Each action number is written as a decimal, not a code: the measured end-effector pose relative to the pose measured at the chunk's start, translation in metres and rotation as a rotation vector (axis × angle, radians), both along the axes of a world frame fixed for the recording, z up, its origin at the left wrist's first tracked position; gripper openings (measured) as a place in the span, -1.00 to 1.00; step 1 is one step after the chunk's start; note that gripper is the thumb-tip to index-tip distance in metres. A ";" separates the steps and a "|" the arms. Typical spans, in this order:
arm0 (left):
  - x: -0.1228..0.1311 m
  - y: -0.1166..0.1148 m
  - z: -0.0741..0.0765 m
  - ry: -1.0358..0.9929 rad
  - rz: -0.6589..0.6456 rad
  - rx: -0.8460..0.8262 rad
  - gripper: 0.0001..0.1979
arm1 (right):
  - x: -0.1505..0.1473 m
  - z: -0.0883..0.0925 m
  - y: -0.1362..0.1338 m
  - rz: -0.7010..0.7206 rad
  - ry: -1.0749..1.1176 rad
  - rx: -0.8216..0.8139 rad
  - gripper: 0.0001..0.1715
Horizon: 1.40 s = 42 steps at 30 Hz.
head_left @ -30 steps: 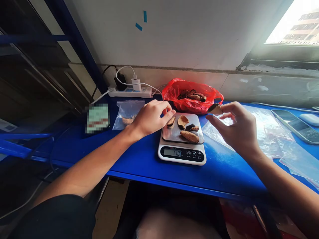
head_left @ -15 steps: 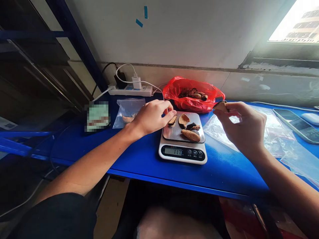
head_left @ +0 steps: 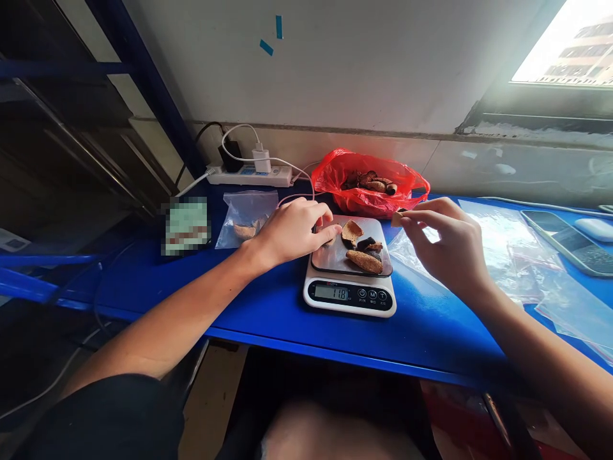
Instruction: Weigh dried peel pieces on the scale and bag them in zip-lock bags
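Observation:
A white kitchen scale [head_left: 309, 291] with a metal plate stands on the blue table, its display reading about 11.8. Several dried brown husk-like pieces [head_left: 364, 260], tan and dark-rinded, lie on the plate. My left hand [head_left: 299, 231] reaches over the plate's left side, thumb and fingers closed about another dried piece [head_left: 330, 242] that they mostly cover. To the right of the plate, my right hand [head_left: 447, 239] pinches a small dried piece [head_left: 397, 220] between thumb and fingers, held in the air. Behind the scale sits an open red plastic bag [head_left: 330, 169] with more such pieces inside.
On the left are a clear zip bag [head_left: 239, 207] holding a few pieces and a blurred-out item [head_left: 186, 223]. A power strip [head_left: 282, 174] with chargers lies by the wall. Clear plastic bags [head_left: 507, 255] and a phone [head_left: 565, 239] lie at right.
My right hand has moved left towards the scale with its piece. My left hand has shifted slightly right and now covers the leftmost piece. The display went from 11.7 to 11.8.

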State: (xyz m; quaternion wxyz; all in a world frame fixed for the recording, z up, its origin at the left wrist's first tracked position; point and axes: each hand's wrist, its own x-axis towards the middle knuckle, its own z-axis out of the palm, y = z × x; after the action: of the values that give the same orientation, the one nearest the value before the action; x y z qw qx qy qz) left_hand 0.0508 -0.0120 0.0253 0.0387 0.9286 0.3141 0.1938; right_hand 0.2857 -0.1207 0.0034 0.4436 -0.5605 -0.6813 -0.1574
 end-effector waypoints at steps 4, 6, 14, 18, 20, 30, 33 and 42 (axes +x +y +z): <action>-0.001 0.000 0.000 0.056 -0.001 0.003 -0.78 | 0.000 -0.011 0.010 0.033 0.232 -0.144 -0.80; -0.002 0.000 -0.001 0.068 -0.005 0.005 -0.81 | 0.001 -0.016 0.016 0.030 0.322 -0.200 -0.75; -0.003 0.009 -0.003 -0.049 0.017 0.139 -0.81 | -0.001 -0.025 0.030 0.042 0.207 -0.247 -0.75; -0.005 0.010 0.001 -0.124 0.036 0.189 -0.80 | -0.004 -0.020 0.027 0.088 0.140 -0.222 -0.73; -0.005 0.008 0.002 -0.128 0.035 0.182 -0.82 | -0.004 -0.018 0.023 0.088 0.140 -0.232 -0.72; -0.003 0.015 -0.005 -0.122 0.060 0.133 -0.82 | -0.003 0.009 0.052 0.135 -0.104 -0.301 -0.82; -0.004 0.017 -0.006 -0.158 0.060 0.131 -0.82 | -0.012 0.022 0.070 0.182 -0.248 -0.448 -0.84; -0.005 0.015 0.002 -0.195 0.057 0.133 -0.82 | -0.038 0.029 0.083 0.212 -0.202 -0.650 -0.72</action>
State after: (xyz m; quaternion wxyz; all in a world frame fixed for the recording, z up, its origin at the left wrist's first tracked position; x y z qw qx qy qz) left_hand 0.0459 0.0028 0.0271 0.0020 0.8966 0.3215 0.3046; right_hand 0.2478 -0.0377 0.0323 0.1864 -0.5803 -0.7905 0.0599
